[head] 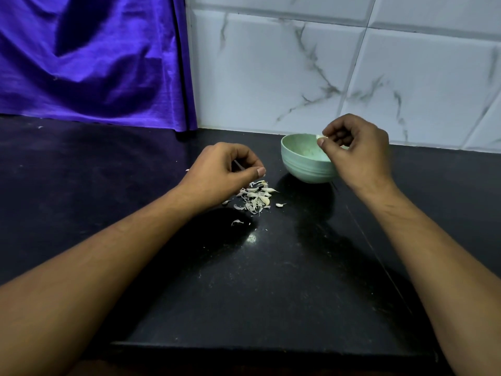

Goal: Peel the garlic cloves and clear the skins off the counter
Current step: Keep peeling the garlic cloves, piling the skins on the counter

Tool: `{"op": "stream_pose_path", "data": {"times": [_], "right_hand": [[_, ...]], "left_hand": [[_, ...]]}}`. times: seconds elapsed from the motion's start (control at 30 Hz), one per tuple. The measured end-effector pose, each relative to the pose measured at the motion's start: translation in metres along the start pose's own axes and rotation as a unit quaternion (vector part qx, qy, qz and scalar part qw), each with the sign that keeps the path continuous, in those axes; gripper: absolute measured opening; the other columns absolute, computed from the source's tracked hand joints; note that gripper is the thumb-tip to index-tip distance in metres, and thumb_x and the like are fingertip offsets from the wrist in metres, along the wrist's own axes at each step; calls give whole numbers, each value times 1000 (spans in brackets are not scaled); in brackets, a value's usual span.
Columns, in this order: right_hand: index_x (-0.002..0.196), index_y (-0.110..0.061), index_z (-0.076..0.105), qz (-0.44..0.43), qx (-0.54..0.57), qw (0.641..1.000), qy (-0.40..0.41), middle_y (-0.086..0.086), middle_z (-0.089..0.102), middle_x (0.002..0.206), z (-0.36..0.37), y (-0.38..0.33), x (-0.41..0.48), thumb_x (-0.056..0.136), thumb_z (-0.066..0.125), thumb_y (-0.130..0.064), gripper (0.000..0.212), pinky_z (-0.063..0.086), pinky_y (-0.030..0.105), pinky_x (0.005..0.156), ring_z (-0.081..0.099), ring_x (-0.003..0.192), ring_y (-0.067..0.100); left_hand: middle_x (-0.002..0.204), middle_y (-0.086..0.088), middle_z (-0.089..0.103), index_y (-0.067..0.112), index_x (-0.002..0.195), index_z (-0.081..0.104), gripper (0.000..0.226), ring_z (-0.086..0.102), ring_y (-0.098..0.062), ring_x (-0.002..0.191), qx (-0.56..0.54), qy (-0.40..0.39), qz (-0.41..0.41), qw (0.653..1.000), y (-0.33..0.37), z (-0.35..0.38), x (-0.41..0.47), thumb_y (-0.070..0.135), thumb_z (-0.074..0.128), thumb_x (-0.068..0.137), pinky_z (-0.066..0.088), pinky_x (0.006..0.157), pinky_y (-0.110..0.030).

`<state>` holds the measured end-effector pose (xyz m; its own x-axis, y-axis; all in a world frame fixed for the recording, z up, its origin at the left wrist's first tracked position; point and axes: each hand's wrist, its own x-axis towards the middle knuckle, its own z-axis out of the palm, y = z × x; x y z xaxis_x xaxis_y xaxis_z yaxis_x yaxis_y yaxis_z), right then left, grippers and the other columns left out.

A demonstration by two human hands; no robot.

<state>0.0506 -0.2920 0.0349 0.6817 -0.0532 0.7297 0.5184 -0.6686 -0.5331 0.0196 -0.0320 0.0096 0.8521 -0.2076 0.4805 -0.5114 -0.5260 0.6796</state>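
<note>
Dark tabletop (271, 280); a peeling step ends at the bowl (295, 164).
Right hand (357, 147) fingers pinch a clove (320, 136) over the bowl's rim; left hand (225, 169) fingers curl above the skins pile (256, 198), grip unclear. Next, likely: drop it in, take another.

A home kitchen, by the look of it: a polished black stone surface (271, 280) runs back to a wall of white, grey-veined marble-look tiles (298, 63). A small pale green bowl (295, 161) and a scatter of garlic cloves and papery skins (256, 196) sit on it. A purple curtain (95, 58) hangs at the left.
</note>
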Motion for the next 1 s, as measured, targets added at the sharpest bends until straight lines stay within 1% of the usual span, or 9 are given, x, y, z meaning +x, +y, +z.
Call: {"op": "stream_pose_path", "data": {"times": [0.1,0.2,0.27,0.33,0.5,0.63,0.77,0.87,1.0], "right_hand": [[88,-22,74,7,-63,998,-19,-10,72,86,0,6,0,89,75,-23,2,51,21,78,66,84,5],[96,-20,79,-6,-100,995,-25,-2,75,102,-1,6,-1,94,68,-26,13,51,31,92,68,102,17],[97,-19,79,-54,-92,994,-8,-1,74,101,-1,2,0,93,66,-27,16,52,41,94,67,99,19],[96,-19,78,-98,-69,993,-1,-2,72,96,0,-3,-1,92,67,-29,16,54,45,85,65,91,17],[92,-21,77,-171,-17,983,-59,-4,67,83,7,-24,-13,90,74,-28,8,49,32,67,61,73,10],[88,-17,79,-105,70,964,-236,1,71,72,20,-32,-24,87,81,-21,4,45,26,57,54,59,6],[94,-15,78,-45,110,915,-387,-2,66,70,35,-28,-34,84,85,-18,13,39,17,55,48,57,2],[99,-16,77,-21,78,906,-415,-7,64,72,37,-22,-33,82,86,-24,21,35,12,52,45,53,0],[97,-22,77,-27,29,915,-402,-9,67,73,39,-19,-35,82,86,-35,22,35,15,52,46,51,1]], "left_hand": [[71,8,74,24,85,77,7,68,-9,63,6,3,0,1000,1,0,0,29,81,87,62,70,-41],[69,7,73,23,81,76,12,67,-11,61,10,6,-2,1000,2,0,0,30,85,83,61,68,-40],[68,5,71,21,79,72,19,68,-21,62,4,15,-3,1000,2,0,0,31,87,81,59,66,-43],[66,2,70,19,78,69,25,68,-28,64,5,26,-2,1000,1,-2,0,34,88,80,57,65,-43],[65,-2,72,21,82,73,19,72,-24,62,15,27,-9,999,-4,-6,3,37,76,92,62,66,-40],[77,5,75,25,95,78,8,70,-15,61,44,25,-13,999,-8,-8,6,23,71,96,59,60,-31],[71,13,74,26,84,79,3,70,-6,61,89,13,-28,996,-7,-15,6,26,82,85,49,61,-19],[72,13,75,28,82,79,5,70,-4,64,100,-13,-35,994,-6,-17,5,29,83,83,50,64,-23],[72,15,74,28,79,77,11,67,1,67,121,-45,-33,991,-7,-9,2,36,84,80,54,68,-26]]}}
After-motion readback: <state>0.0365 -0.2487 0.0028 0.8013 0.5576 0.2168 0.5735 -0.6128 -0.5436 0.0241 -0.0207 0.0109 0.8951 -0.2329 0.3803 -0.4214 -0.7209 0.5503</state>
